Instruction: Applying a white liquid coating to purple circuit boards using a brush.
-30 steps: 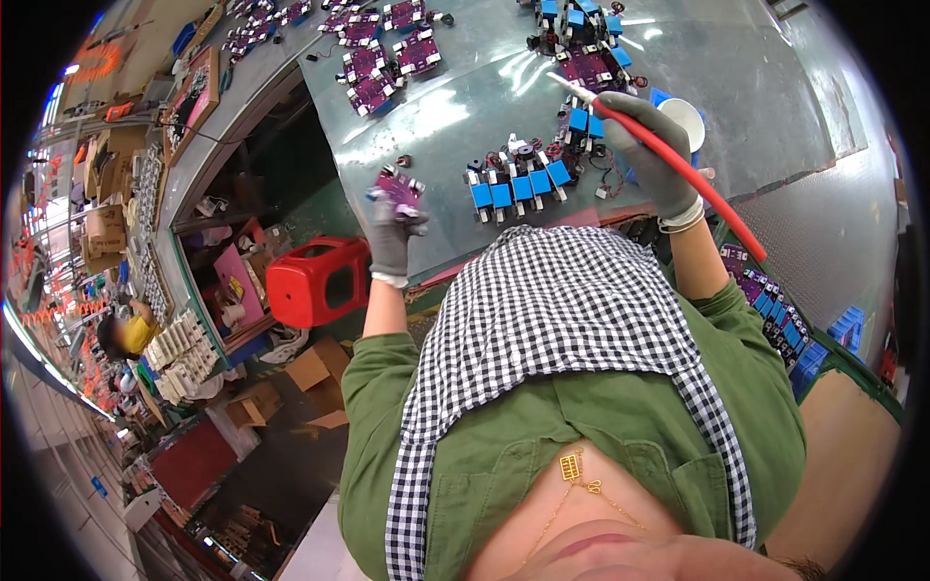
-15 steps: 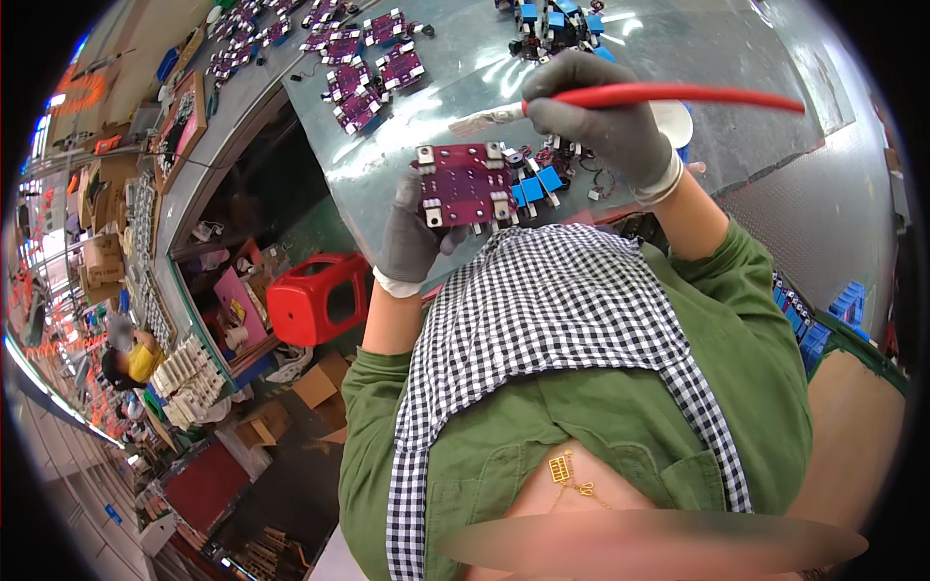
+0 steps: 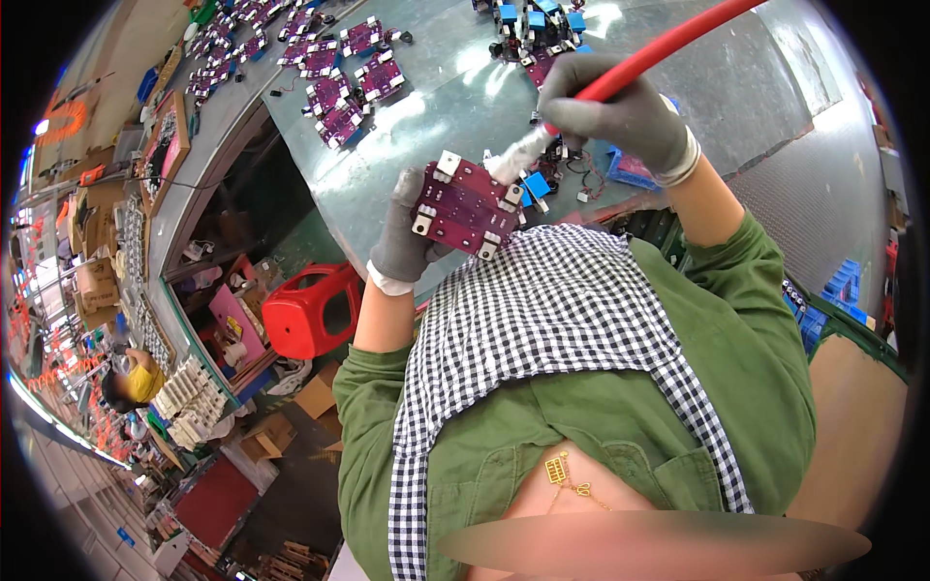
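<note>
My left hand (image 3: 402, 232), in a grey glove, grips a purple circuit board (image 3: 465, 208) by its left edge and holds it above the table's near edge. White blocks sit at the board's corners. In my gloved right hand (image 3: 625, 111) is a long red-handled brush (image 3: 668, 50), its handle rising to the upper right. The brush's pale bristles (image 3: 521, 155) are at the board's upper right corner; I cannot tell whether they touch it. Blue components (image 3: 535, 188) and wires show just behind the board.
Several purple boards (image 3: 334, 107) lie on the grey-green table (image 3: 436, 121) at the far left. More boards with blue parts (image 3: 538, 21) stand at the far middle. A blue tray (image 3: 632, 169) lies near my right wrist. A red stool (image 3: 308, 312) stands at left.
The brush has come down and left to the board's upper right corner, its handle now steeper. The board has turned clockwise in my left hand.
</note>
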`<state>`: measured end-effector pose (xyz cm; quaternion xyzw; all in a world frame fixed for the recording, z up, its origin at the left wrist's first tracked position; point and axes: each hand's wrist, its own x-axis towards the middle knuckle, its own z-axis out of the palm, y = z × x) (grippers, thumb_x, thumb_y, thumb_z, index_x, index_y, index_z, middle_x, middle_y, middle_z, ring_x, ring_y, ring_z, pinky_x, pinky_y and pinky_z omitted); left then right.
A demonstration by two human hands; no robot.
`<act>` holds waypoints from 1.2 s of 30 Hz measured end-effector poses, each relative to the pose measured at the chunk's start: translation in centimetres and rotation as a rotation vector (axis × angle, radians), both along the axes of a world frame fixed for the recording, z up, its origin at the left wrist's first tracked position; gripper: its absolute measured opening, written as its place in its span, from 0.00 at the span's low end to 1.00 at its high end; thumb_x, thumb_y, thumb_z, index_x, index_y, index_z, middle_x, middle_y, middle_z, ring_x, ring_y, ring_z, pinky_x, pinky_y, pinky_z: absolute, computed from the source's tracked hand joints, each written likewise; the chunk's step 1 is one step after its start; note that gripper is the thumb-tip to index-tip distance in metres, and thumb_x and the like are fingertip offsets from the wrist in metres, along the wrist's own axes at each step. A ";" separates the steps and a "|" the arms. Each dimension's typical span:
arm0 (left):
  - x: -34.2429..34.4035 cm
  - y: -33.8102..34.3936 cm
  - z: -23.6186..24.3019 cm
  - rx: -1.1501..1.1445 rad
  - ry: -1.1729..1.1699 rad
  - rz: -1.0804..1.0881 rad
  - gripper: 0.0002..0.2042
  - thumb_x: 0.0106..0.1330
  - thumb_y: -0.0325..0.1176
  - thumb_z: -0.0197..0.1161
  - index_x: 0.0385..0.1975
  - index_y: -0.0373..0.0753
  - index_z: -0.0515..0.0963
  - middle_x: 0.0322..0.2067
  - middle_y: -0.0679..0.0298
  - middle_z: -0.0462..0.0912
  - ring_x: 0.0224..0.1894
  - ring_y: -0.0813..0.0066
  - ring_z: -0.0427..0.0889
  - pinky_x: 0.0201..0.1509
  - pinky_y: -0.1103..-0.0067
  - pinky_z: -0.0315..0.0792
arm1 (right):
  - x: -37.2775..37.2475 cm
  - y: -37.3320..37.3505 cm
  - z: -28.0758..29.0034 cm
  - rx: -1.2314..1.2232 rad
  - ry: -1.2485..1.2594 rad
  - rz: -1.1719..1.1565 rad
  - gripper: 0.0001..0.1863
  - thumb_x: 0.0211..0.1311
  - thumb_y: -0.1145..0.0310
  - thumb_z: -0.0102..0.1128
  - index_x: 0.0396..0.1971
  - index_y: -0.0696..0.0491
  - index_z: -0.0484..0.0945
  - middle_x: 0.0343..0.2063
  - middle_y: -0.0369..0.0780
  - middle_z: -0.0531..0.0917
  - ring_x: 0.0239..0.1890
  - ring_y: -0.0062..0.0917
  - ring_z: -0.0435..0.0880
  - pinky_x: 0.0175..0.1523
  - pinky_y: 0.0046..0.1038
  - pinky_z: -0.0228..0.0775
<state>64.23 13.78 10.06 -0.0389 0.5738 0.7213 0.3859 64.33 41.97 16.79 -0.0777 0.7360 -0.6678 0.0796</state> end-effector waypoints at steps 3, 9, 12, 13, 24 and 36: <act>-0.8 0.2 -0.4 0.088 -0.025 -0.042 0.38 0.64 0.70 0.47 0.51 0.36 0.75 0.33 0.61 0.86 0.18 0.84 0.80 0.10 0.91 0.60 | 1.2 0.0 -0.4 0.028 0.033 0.101 0.04 0.57 0.72 0.64 0.29 0.57 0.80 0.22 0.31 0.80 0.22 0.11 0.76 0.27 0.17 0.69; -0.7 1.4 -0.7 0.132 -0.044 -0.008 0.37 0.68 0.66 0.46 0.54 0.33 0.73 0.38 0.54 0.86 0.26 0.74 0.86 0.15 0.87 0.73 | 2.5 3.1 -2.6 0.101 0.024 -0.072 0.05 0.58 0.71 0.64 0.30 0.56 0.80 0.24 0.31 0.81 0.27 0.12 0.78 0.32 0.18 0.72; -0.6 2.3 -1.3 0.298 -0.087 0.114 0.33 0.68 0.61 0.50 0.55 0.32 0.72 0.39 0.54 0.85 0.29 0.70 0.87 0.18 0.85 0.75 | 3.5 7.8 -4.8 -0.013 0.119 -0.262 0.06 0.64 0.69 0.61 0.35 0.57 0.80 0.27 0.32 0.82 0.30 0.12 0.79 0.36 0.17 0.72; -0.6 2.7 -1.7 0.372 -0.105 0.096 0.32 0.68 0.58 0.53 0.55 0.32 0.72 0.38 0.55 0.85 0.28 0.70 0.87 0.16 0.86 0.74 | 4.1 9.9 -5.7 0.031 0.181 -0.367 0.05 0.65 0.72 0.60 0.37 0.57 0.80 0.30 0.33 0.81 0.32 0.13 0.78 0.39 0.18 0.72; -1.4 6.9 -5.7 0.430 -0.046 0.202 0.23 0.70 0.36 0.60 0.61 0.33 0.65 0.52 0.50 0.79 0.54 0.51 0.80 0.57 0.55 0.79 | 8.0 17.2 -15.3 1.342 0.557 -0.440 0.14 0.55 0.62 0.68 0.43 0.44 0.85 0.32 0.37 0.85 0.37 0.33 0.83 0.43 0.34 0.76; -0.5 8.5 -2.5 0.308 0.226 0.374 0.19 0.73 0.31 0.54 0.60 0.33 0.65 0.50 0.52 0.79 0.52 0.60 0.82 0.52 0.66 0.82 | 6.5 0.5 -6.9 0.243 0.510 -0.676 0.07 0.53 0.79 0.67 0.30 0.54 0.78 0.22 0.33 0.80 0.23 0.13 0.77 0.29 0.18 0.70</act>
